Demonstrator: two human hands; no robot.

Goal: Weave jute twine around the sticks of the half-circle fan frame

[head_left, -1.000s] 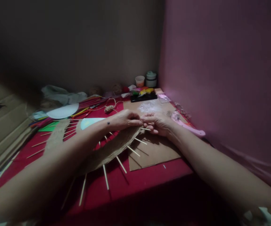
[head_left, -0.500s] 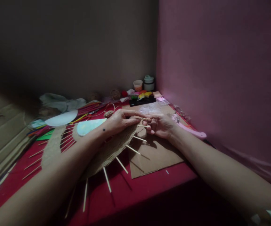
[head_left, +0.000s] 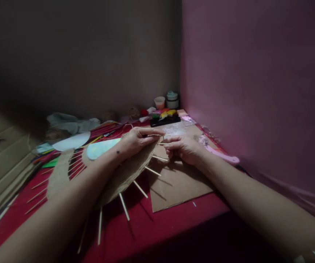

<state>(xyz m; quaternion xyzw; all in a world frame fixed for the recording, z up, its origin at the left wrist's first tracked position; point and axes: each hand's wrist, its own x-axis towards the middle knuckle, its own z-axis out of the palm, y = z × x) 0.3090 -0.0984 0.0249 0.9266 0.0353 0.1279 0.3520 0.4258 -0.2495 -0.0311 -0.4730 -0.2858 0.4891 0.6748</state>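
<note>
Woven band [head_left: 127, 177] held tilted over red table [head_left: 173, 219], its upper end gripped by left hand [head_left: 138, 140]. Sticks [head_left: 124, 206] spread along its outer edge. Right hand [head_left: 186, 148] half-curled at the upper stick tips; whether anything is pinched can't be told. Cardboard [head_left: 184, 186] laid beneath right hand. Cup [head_left: 160, 105] and jar [head_left: 172, 100] placed at back.

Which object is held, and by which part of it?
The left hand holds the woven panel by its far end; the right hand is at a protruding stick, its grip unclear.
</note>
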